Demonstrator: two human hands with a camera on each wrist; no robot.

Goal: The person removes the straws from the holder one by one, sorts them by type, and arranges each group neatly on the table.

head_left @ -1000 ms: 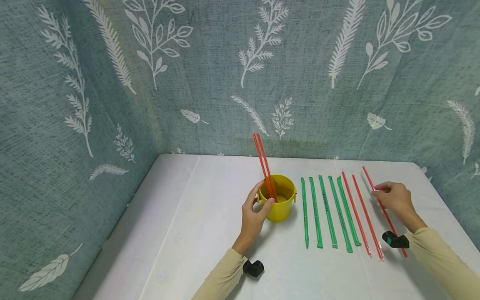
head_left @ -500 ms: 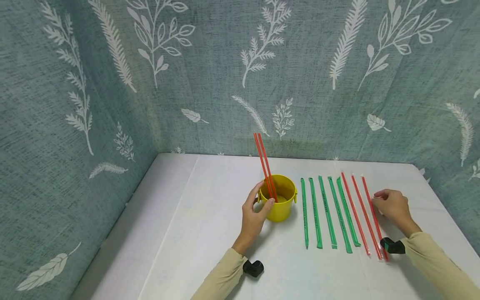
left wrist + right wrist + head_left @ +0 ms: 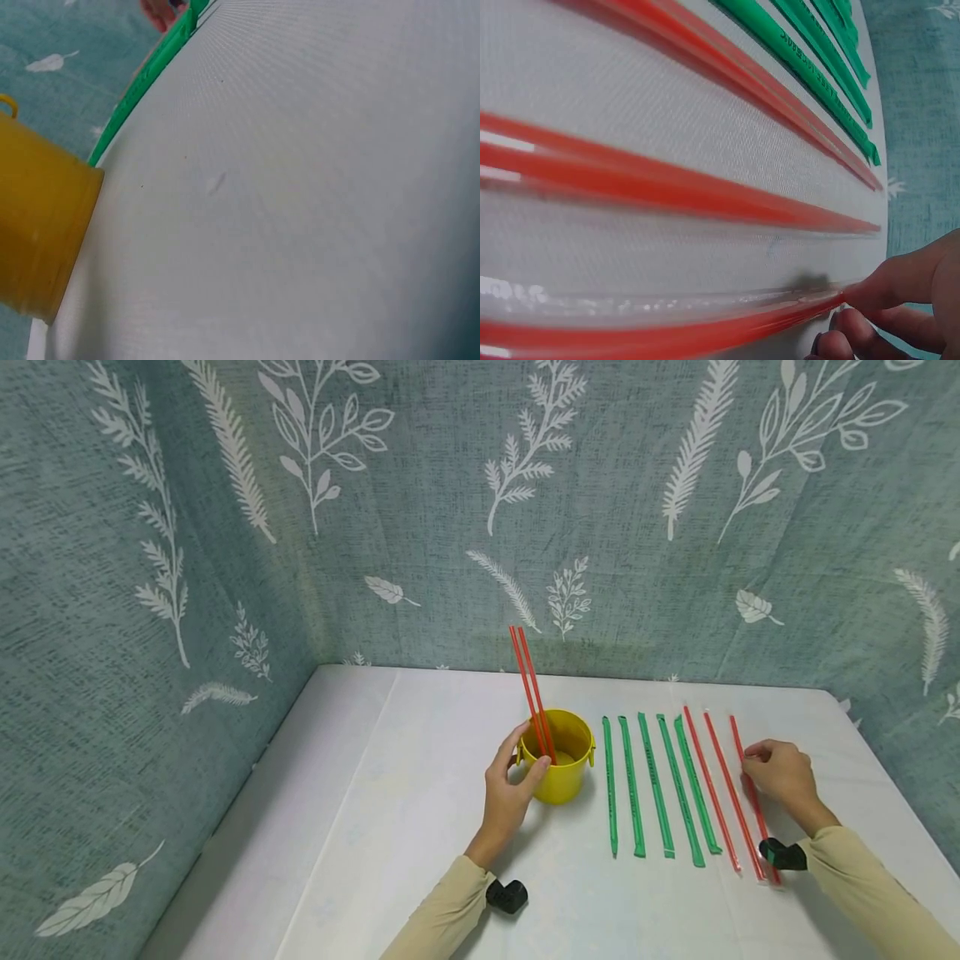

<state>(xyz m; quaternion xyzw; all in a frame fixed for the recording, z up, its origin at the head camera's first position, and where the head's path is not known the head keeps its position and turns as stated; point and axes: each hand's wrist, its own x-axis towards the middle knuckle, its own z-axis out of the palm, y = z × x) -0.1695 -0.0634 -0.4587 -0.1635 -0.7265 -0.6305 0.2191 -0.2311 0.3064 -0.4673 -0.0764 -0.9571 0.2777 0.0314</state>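
Observation:
My left hand (image 3: 506, 802) grips the yellow bucket (image 3: 558, 783) at its left side, thumb at the near rim and fingers along the far left. Two bare red straws (image 3: 537, 693) stand in it, leaning left. My right hand (image 3: 783, 777) pinches a red straw (image 3: 667, 341) in clear wrapping between thumb and fingers near its far end. That straw lies close over the table, at the right end of the row. Beside it are two more wrapped red straws (image 3: 732, 793). In the left wrist view the bucket (image 3: 45, 217) shows at the left edge, the left fingers out of sight.
Several green paper-wrapped straws (image 3: 655, 785) lie side by side between the bucket and the red ones. A white cloth covers the table (image 3: 405, 777). Behind and to the left hangs a grey-green leaf-patterned curtain (image 3: 420, 510).
My right hand has come down and slightly left, bringing the red straw nearly parallel beside the other two; its near end swung left. My left hand stays on the bucket.

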